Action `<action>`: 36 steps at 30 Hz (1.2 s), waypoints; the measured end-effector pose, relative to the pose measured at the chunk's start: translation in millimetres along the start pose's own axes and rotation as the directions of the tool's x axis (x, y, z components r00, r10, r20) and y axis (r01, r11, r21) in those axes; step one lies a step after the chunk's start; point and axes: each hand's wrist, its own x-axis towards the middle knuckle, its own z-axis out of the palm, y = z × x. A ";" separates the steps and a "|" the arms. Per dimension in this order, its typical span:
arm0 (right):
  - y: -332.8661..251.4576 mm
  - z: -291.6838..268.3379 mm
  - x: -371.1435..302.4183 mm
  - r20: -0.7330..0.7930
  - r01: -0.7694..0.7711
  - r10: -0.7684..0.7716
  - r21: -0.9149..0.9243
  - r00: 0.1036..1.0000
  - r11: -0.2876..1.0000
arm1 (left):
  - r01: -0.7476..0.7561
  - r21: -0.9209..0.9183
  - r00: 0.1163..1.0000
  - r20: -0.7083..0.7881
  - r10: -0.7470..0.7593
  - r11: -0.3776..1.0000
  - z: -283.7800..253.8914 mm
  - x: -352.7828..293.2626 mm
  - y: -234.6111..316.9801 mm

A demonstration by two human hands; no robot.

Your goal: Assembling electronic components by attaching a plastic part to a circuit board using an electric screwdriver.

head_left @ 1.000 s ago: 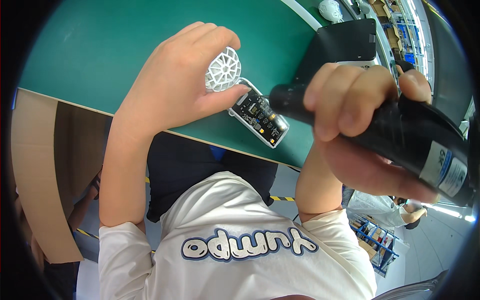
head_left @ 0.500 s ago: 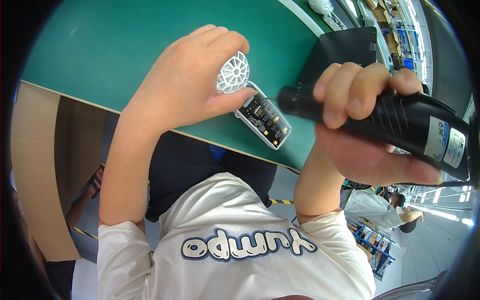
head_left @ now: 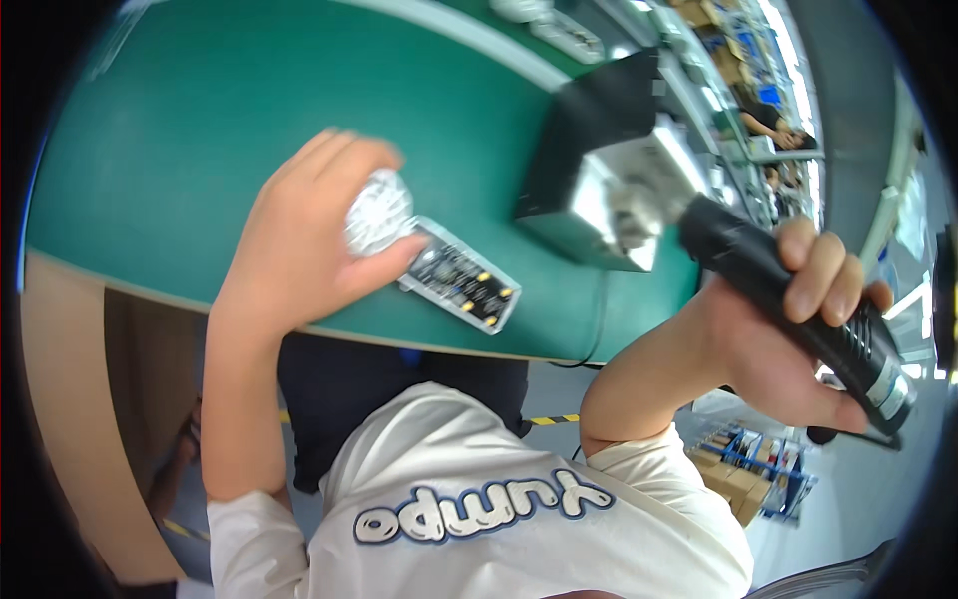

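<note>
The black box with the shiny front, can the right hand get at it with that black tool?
Probably yes: the right hand grips the black tool, which points toward the black box. Nothing seems to stand between them, though blur hides whether they touch.

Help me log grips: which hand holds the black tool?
The right hand, wrapped around the black tool; the left hand holds a round white part.
</note>
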 end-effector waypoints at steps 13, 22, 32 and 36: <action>-35.6 -60.2 -11.2 -0.368 0.237 -0.304 -0.217 0.879 0.947 | 0.094 0.022 0.994 0.047 -0.095 0.995 2.9 -5.6 9.1; -8.7 -1.6 -53.6 -0.021 -0.219 0.230 0.239 0.973 0.946 | 0.057 0.041 0.998 0.024 -0.058 0.997 7.1 2.0 -2.6; 20.1 53.3 -76.1 0.208 -0.384 0.342 0.219 0.917 0.897 | -0.012 0.023 1.000 -0.024 0.012 1.000 3.8 -4.1 -3.5; 20.6 54.0 -73.7 0.222 -0.403 0.357 0.215 0.907 0.889 | -0.009 0.019 1.000 -0.024 0.010 1.000 3.1 -5.9 -3.6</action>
